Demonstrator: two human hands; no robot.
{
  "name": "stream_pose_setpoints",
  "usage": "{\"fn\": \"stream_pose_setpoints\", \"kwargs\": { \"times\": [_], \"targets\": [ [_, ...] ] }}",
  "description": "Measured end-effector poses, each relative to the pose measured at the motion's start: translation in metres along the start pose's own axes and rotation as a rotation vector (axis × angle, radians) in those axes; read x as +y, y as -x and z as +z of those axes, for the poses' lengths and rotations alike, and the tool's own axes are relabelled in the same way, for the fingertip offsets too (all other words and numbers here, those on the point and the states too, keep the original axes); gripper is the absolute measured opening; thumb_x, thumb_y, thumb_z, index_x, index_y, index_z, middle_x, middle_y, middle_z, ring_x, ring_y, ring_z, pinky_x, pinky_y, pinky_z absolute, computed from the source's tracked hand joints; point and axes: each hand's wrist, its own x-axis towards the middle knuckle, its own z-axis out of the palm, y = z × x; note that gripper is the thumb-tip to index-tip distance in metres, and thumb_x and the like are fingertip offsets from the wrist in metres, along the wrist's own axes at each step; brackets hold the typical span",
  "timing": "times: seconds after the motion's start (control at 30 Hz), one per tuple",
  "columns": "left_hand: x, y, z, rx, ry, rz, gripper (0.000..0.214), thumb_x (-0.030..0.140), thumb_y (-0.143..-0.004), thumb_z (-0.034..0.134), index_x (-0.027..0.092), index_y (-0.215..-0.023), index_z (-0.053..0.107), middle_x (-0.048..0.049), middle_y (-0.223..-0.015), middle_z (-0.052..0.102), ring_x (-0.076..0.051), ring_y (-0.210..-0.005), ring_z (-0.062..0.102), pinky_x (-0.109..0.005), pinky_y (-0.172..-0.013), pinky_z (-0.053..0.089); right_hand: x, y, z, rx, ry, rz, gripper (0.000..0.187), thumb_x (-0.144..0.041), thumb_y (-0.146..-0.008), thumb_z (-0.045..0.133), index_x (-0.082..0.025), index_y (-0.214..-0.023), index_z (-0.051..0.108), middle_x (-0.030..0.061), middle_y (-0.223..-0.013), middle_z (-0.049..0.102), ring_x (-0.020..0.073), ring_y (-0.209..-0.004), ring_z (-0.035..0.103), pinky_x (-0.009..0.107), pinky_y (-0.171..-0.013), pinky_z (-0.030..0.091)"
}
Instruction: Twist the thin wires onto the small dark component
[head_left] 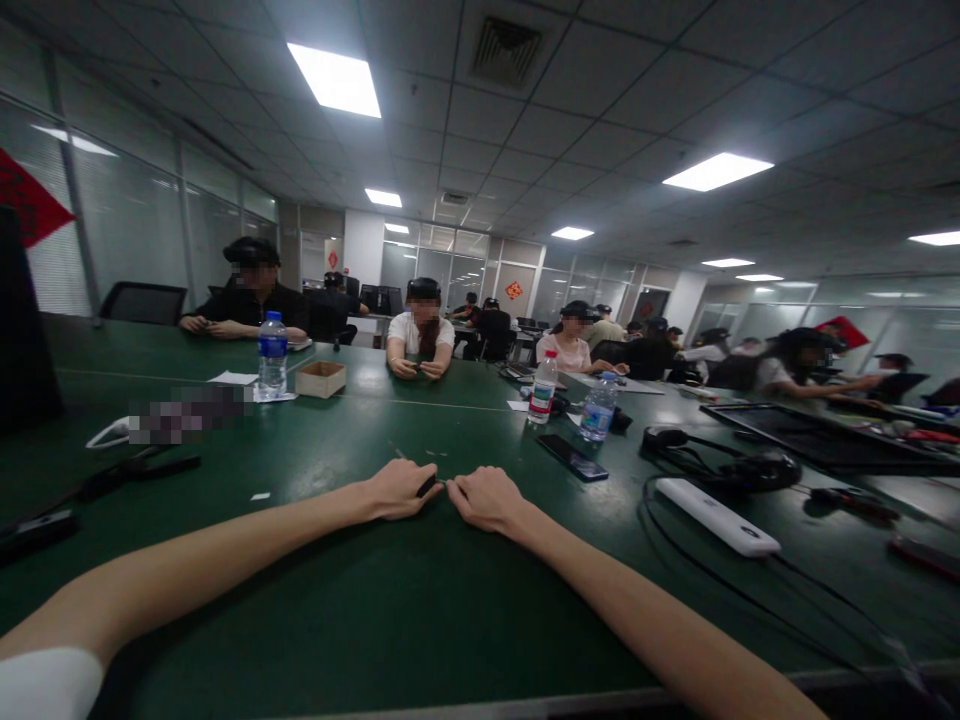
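Observation:
My left hand [401, 488] is closed around a small dark object [427, 486], whose kind I cannot make out. A thin piece seems to reach from it toward the other hand. Just to the right, my right hand [486, 498] is closed in a pinch, its fingertips close to that thin piece. Whatever the right fingers hold is hidden or too small to name. Both hands are over the green table [360, 620], fingertips almost meeting. Beyond them lie a few tiny pale scraps [436, 454].
A black phone [573, 457], a white power strip or power bank [716, 517] with cables and black headphones [765, 468] lie right. Bottles [541, 388] stand behind the phone. A cardboard box [320, 379] and another bottle [272, 357] stand back left. People sit across the table.

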Motion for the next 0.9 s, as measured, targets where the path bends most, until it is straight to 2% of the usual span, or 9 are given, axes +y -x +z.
{"fn": "stream_pose_setpoints", "kwargs": {
  "times": [0.3,0.4,0.5,0.57,0.7,0.9],
  "targets": [
    [0.002,0.004,-0.006,-0.029,0.054,0.065,0.049,0.057,-0.09,0.02,0.019,-0.097,0.051,-0.0085,-0.079,0.063,-0.023,-0.072,0.061,-0.029,-0.064,0.042,0.01,0.0,0.004,0.003,-0.037,-0.077,0.061,-0.045,-0.096,0.019,-0.016,-0.076,0.068,0.008,-0.07,0.068,0.0155,-0.062,0.061,0.025,-0.065,0.038],
    [0.0,0.001,-0.006,-0.037,0.081,0.026,0.048,0.056,-0.09,0.023,0.02,-0.094,0.053,-0.0086,-0.08,0.064,-0.023,-0.073,0.062,-0.028,-0.064,0.042,0.008,0.0,0.003,0.025,-0.034,-0.143,0.056,-0.041,-0.096,0.023,-0.016,-0.073,0.067,0.0067,-0.068,0.067,0.0139,-0.059,0.058,0.024,-0.062,0.036],
    [-0.001,-0.003,-0.003,-0.072,0.092,-0.028,0.042,0.053,-0.089,0.028,0.02,-0.092,0.055,-0.0092,-0.081,0.065,-0.024,-0.074,0.063,-0.028,-0.062,0.041,-0.002,-0.002,-0.001,0.04,-0.027,-0.281,0.05,-0.04,-0.094,0.027,-0.016,-0.071,0.066,0.006,-0.068,0.067,0.0131,-0.057,0.055,0.024,-0.06,0.033],
    [-0.002,-0.005,-0.001,-0.071,0.101,-0.066,0.04,0.052,-0.089,0.03,0.021,-0.092,0.056,-0.0095,-0.082,0.065,-0.024,-0.076,0.063,-0.028,-0.062,0.041,-0.01,-0.004,-0.003,0.053,-0.019,-0.312,0.048,-0.039,-0.093,0.029,-0.016,-0.073,0.066,0.0061,-0.069,0.067,0.0128,-0.055,0.054,0.024,-0.058,0.032],
    [-0.004,-0.006,0.006,-0.032,0.131,-0.159,0.043,0.051,-0.09,0.027,0.021,-0.087,0.058,-0.009,-0.082,0.065,-0.023,-0.077,0.064,-0.027,-0.063,0.042,-0.013,-0.006,-0.003,0.068,-0.01,-0.276,0.052,-0.041,-0.094,0.026,-0.016,-0.074,0.067,0.0061,-0.071,0.068,0.0128,-0.056,0.055,0.024,-0.058,0.034],
    [-0.006,-0.007,0.01,0.017,0.118,-0.168,0.041,0.051,-0.088,0.031,0.021,-0.091,0.058,-0.0097,-0.088,0.066,-0.024,-0.082,0.063,-0.03,-0.067,0.044,0.01,-0.008,0.008,0.108,-0.004,-0.1,0.054,-0.043,-0.096,0.023,-0.017,-0.081,0.069,0.0075,-0.081,0.07,0.0161,-0.069,0.061,0.025,-0.067,0.038]
  ]
}}
